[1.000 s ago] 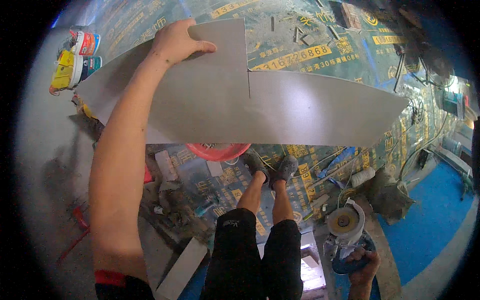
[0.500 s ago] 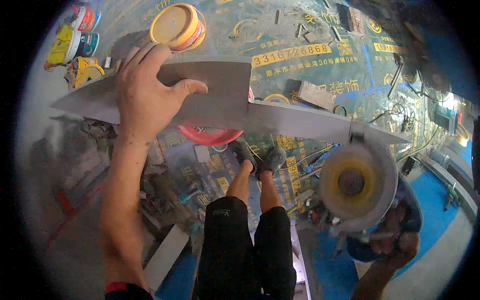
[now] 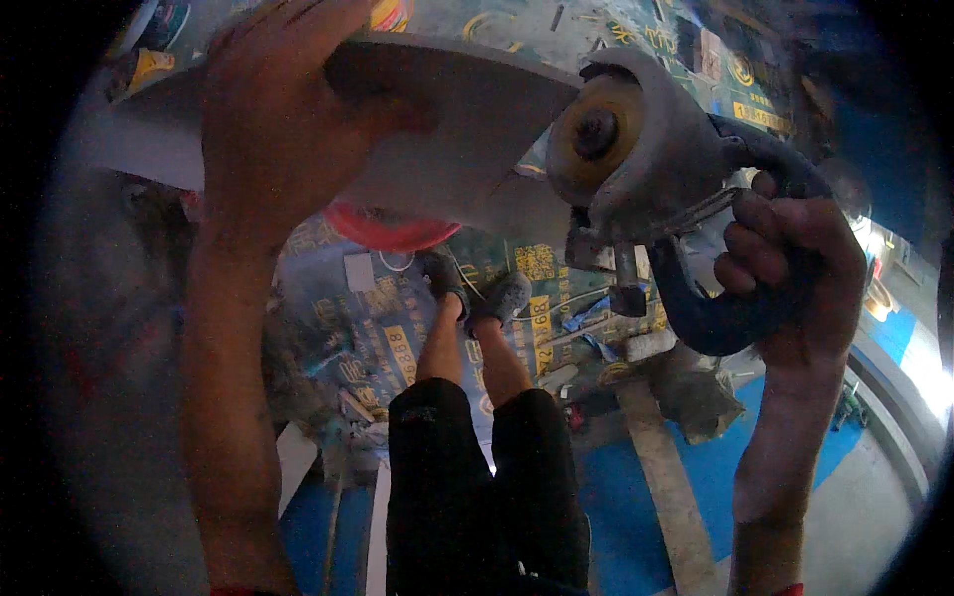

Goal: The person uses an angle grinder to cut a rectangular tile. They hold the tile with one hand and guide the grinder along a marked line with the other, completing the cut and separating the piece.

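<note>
A grey, flat tile slab (image 3: 452, 119) spans the upper left of the view, held up at a tilt. Gripping its upper edge is my left hand (image 3: 283, 129), thumb on the near face and the fingertips out of sight behind; motion blurs it. My right hand (image 3: 790, 248) is wrapped round the dark looped handle of a hand-held power cutter (image 3: 656, 149). The cutter's grey guard and its disc (image 3: 596, 134), yellowish round the hub, stand at the slab's right end. Whether the disc touches the slab I cannot tell.
Below the slab sits a red basin (image 3: 393, 230) near my feet (image 3: 497, 298). A grey plank (image 3: 664, 477) lies on the blue floor covering at lower right. Scraps and rubble (image 3: 308, 368) lie left of my legs. A yellow bucket (image 3: 390, 14) shows behind the slab.
My right hand has raised the power cutter from the lower right to the slab's right end. The slab's narrow right-hand strip no longer shows. My left hand appears higher in view.
</note>
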Tool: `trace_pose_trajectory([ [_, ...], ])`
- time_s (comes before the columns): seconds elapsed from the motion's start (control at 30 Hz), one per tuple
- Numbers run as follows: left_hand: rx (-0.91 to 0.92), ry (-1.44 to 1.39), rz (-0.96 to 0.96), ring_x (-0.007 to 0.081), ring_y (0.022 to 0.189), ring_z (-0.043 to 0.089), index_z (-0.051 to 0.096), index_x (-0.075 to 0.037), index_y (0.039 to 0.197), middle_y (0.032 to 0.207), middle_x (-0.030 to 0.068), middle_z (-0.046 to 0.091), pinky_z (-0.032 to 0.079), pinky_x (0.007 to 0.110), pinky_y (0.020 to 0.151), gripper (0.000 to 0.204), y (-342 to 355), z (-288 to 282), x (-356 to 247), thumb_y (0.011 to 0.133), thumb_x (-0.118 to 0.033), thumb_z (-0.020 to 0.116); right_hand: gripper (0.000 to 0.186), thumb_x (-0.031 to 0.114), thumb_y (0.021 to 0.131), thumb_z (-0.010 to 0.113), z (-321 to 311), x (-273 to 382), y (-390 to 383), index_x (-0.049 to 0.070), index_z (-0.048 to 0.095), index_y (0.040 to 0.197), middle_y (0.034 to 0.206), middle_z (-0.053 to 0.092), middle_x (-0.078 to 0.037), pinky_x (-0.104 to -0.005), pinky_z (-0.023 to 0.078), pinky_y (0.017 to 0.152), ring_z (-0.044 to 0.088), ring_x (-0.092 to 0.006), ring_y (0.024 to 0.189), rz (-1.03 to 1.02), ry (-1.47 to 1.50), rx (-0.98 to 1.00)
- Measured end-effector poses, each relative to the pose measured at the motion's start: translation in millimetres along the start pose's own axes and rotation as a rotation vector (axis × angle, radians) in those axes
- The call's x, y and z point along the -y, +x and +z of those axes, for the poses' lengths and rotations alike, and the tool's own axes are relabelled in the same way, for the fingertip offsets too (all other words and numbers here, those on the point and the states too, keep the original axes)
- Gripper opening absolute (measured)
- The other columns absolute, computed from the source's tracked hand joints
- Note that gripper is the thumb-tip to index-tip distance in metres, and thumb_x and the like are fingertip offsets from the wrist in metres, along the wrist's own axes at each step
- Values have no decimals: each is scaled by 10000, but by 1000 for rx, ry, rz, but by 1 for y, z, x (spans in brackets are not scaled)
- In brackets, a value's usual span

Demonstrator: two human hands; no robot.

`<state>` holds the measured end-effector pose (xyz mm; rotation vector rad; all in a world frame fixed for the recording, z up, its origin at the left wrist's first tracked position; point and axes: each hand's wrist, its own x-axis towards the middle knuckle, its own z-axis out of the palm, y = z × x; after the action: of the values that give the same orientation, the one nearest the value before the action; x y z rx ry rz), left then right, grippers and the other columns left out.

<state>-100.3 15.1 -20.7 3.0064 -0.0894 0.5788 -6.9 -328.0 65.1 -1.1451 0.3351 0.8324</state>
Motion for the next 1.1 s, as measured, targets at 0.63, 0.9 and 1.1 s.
trace_pose_trajectory([
  [0.63,33,-168,-40,304,759,594,609,-28,816,792,133,594,439,403,672,433,25,-23,-29,599,-289,877,217,129,883,537,12,-7,4,0,543,1056,729,441,-2,-295,425,546,455,-95,584,83,-15,-14],
  [0.9,-43,-239,43,321,752,581,598,-29,846,791,134,585,437,407,682,469,27,-16,-23,616,-349,853,218,117,867,552,15,-8,5,-3,552,1049,729,442,-1,-296,420,542,456,-94,586,80,-24,-13],
  [1.1,-51,-209,59,323,702,564,564,-34,777,731,131,555,421,405,658,490,25,-14,-21,645,-430,822,230,124,860,561,14,-8,7,-5,551,1051,731,437,1,-302,410,539,445,-99,583,91,-12,-23],
])
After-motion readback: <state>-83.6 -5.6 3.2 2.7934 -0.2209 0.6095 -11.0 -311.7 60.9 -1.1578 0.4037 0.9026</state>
